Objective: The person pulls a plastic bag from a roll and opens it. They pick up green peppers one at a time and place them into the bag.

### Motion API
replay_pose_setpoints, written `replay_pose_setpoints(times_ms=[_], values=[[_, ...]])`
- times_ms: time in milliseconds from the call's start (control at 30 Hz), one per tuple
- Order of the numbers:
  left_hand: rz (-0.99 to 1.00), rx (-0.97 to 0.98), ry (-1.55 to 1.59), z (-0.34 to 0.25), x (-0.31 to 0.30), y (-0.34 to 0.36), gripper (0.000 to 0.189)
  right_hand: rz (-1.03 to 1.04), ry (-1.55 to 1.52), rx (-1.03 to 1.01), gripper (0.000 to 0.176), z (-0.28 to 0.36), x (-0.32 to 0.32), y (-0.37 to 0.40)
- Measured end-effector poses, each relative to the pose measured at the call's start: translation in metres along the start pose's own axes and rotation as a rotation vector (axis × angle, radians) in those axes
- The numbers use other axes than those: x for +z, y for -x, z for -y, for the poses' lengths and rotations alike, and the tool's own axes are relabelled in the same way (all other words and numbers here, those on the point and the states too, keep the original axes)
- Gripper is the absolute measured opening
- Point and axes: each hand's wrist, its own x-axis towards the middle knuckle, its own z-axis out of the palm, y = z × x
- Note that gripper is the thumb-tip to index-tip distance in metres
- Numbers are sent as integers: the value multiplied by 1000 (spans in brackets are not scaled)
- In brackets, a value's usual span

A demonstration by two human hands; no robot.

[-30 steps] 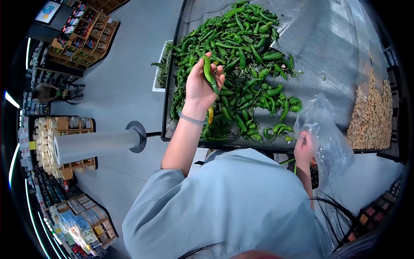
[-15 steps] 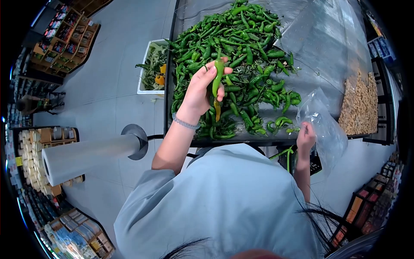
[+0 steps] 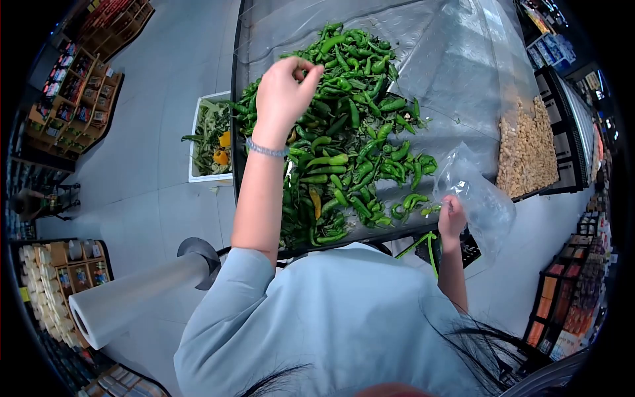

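Left hand (image 3: 284, 94): fingers curled, contents undeterminable.
Peppers (image 3: 354, 114): under left hand, toward table's (image 3: 456, 86) left edge, axes mixed.
Right hand (image 3: 452, 217): pinching bag (image 3: 488, 200).

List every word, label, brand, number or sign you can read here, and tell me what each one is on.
None can be read.
Packages on the upper-left shelves: too small and blurred.
Small yellow tag at the left edge: too small to read.
Goods on the lower-right shelves: too blurred.
Clear plastic bag in the right hand: no print visible.
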Motion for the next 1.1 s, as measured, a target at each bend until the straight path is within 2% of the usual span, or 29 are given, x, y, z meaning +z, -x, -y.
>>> replay_pose_setpoints(times_ms=[33, 100, 167, 233, 300, 400, 500, 600, 633, 700, 767, 867, 967, 1067, 1100], values=[[-116, -11, 54, 4, 7, -26, 29, -10, -2, -11, 11, -1, 0, 0], [-110, 19, 20, 15, 29, -78, 30, 6, -5, -2, 11, 0, -1, -1], [117, 38, -172, 28, 61, -122, 38, 27, -19, -12, 10, -2, -1, -1], [455, 29, -391, 35, 84, -152, 48, 52, -47, 33, 10, 5, -3, -2], [659, -1, -410, 34, 96, -169, 46, 73, -107, 59, 10, 12, -8, -4], [552, 245, -312, 22, 70, -156, 44, 67, -222, 71, 8, 10, -8, -2], [120, 197, -57, 6, 48, -127, 42, 36, -240, 41, 8, 6, -4, 0], [-143, 154, 213, -10, 26, -90, 37, 34, -221, 34, 9, 0, -1, 1], [-135, 140, 344, -6, 24, -82, 36, 33, -232, 28, 9, 1, -1, 1], [48, -123, 972, -6, 19, -57, 30, 37, -250, 7, 8, 3, -4, 0], [256, -145, 1277, -11, 10, -33, 34, 49, -240, 10, 8, 5, -4, 0], [410, -123, 1599, -14, 11, -7, 34, 49, -252, -44, 9, -2, -2, -1], [373, -177, 1698, -23, 12, 11, 32, 51, -230, -59, 9, -7, 0, 0], [423, -216, 1361, -11, 14, 7, 32, 34, -257, -54, 8, -6, 2, 2], [482, -289, 1053, -3, 12, -2, 34, 32, -286, -50, 8, -4, 1, 2]])
